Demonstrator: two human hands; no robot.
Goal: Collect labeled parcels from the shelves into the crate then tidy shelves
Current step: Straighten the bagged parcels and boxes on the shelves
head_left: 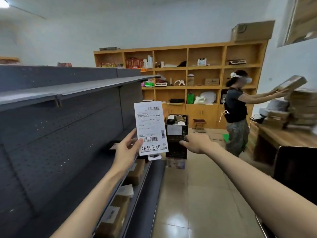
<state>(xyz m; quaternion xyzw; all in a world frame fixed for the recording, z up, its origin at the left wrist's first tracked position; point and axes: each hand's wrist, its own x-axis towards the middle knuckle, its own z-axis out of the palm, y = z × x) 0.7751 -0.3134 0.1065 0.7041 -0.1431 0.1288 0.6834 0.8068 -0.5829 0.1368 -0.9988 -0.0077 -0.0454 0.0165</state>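
My left hand: my left hand [126, 148] holds a flat white labeled parcel [150, 127] upright, thumb across its lower front beside the bottom barcode, the other fingers hidden behind it.
Labeled parcel: it shows two barcodes, small print too blurred to read, and large handwritten characters along the bottom edge; a small white tab with a dark mark pokes out under it, and I cannot tell what that is.
My right hand: my right hand [197, 142] reaches forward, back of the hand up, fingers loosely bent and gripping nothing; the fingertips lie in line with the crate's front, and I cannot tell whether they touch it.
Crate: the black crate [176, 150] stands on the tiled floor at the far end of the shelf aisle, partly covered by the parcel and my right hand, with boxes and white packets showing at its top.
Grey shelf: the grey metal shelf [68, 103] runs along my left; its upper boards are bare, and brown boxes [116, 213] lie on the lower board, half hidden by my left forearm.
Other person: a person in a headset [237, 107] stands near the wooden shelves [188, 69], lifting a blurred box onto a stack at the right edge.
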